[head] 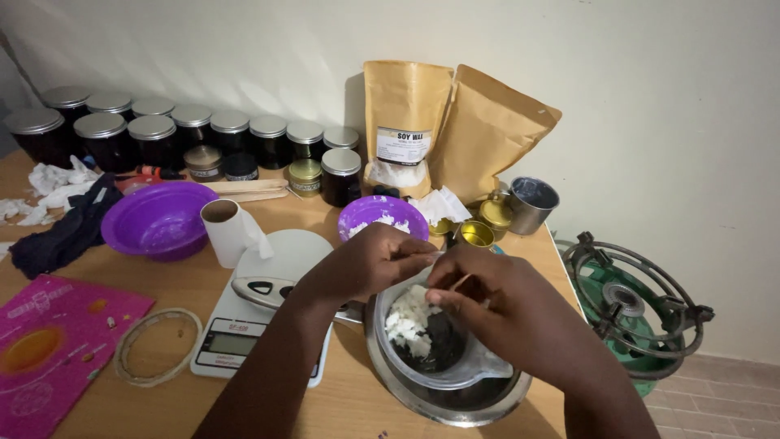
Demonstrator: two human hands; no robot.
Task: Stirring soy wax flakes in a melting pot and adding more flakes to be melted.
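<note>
**Both hands over clear jug of white flakes, set in steel bowl**

Clear plastic jug (455,358) at 5 o'clock on the wooden surface (357,398), seated inside a steel bowl (443,402). Translucent wall, pour lip toward 4 o'clock. Contents: white waxy flakes (406,321) heaped on the 9 o'clock side, dark bottom showing beside them.

Left hand (370,264) above the jug's 11 o'clock rim, fingers curled together; anything pinched in them not discernible. Right hand (496,305) over the jug's 1 o'clock side, fingertips drawn together just above the flakes; grip on any flake not discernible.

Containers:
- Small purple bowl (382,215) at 12 o'clock of the hands, holding a few white flakes.
- Large purple bowl (158,219) at 10 o'clock, contents not visible.
- Dark glass jars with silver lids (171,134) in rows along the wall at 10 to 11 o'clock.
- Gold tins (477,234) at 1 o'clock, open; steel cup (532,203) just beyond.

White digital scale (260,317) at 9 o'clock of the steel bowl, a paper roll (227,228) lying on its far edge.

Packages: two brown paper pouches (487,130) upright against the wall at 12 to 1 o'clock; the left one with a white rectangular label and a clear window showing white contents. Pink printed sheet (49,341) flat at 8 o'clock.
</note>
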